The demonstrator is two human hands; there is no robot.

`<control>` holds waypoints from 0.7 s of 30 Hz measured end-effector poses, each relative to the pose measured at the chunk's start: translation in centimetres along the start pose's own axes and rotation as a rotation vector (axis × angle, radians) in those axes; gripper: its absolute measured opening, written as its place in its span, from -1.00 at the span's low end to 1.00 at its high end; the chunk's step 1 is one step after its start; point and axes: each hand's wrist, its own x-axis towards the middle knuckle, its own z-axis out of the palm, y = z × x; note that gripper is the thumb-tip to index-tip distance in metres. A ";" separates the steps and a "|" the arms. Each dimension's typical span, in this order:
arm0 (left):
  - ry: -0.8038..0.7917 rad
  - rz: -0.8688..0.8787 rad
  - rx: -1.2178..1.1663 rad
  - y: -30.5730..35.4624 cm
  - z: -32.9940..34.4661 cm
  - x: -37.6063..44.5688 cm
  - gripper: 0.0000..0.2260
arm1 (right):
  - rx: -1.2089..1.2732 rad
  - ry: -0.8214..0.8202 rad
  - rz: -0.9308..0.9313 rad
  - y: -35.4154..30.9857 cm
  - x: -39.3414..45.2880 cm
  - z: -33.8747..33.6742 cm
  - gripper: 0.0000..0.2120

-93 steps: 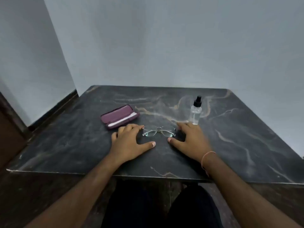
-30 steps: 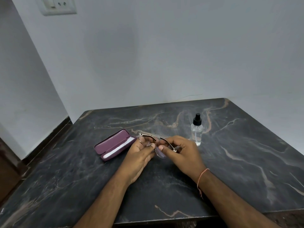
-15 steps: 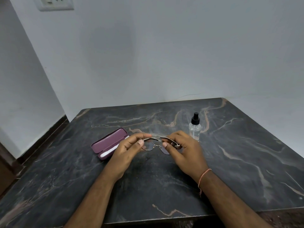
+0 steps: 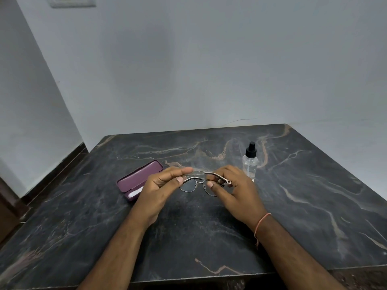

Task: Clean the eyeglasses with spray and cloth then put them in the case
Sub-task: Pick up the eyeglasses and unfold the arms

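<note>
Head view: forearms reach in from 6 o'clock over a dark marble table [image 4: 209,237].
Wrist: an orange thread [image 4: 261,221] circles the right wrist.
Left hand [image 4: 159,190]: raised above the table at centre, thumb and fingers curled, pinching the glasses' left end.
Right hand [image 4: 236,191]: just right of centre, thumb and fingers curled, pinching the glasses' right end; one temple tip pokes out past the fingers [image 4: 222,173].
Glasses [image 4: 196,185]: thin metal frame, held between both hands, clear of the tabletop, lenses hanging down toward the person.
Case [image 4: 136,181]: maroon, lying open on the table at 10 o'clock from the glasses, partly hidden by the left hand.
Cloth [image 4: 135,193]: white strip showing inside the case's near half.
Spray [image 4: 250,162]: clear bottle with black nozzle, upright at 1 o'clock from the glasses, just behind the right hand.
Wall: pale, with a socket plate [image 4: 72,1] at 11 o'clock, top edge.
</note>
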 end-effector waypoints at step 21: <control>0.310 0.030 -0.120 -0.7 -0.1 0.8 -0.77 | 0.251 0.119 0.134 -0.1 0.2 -0.1 -0.91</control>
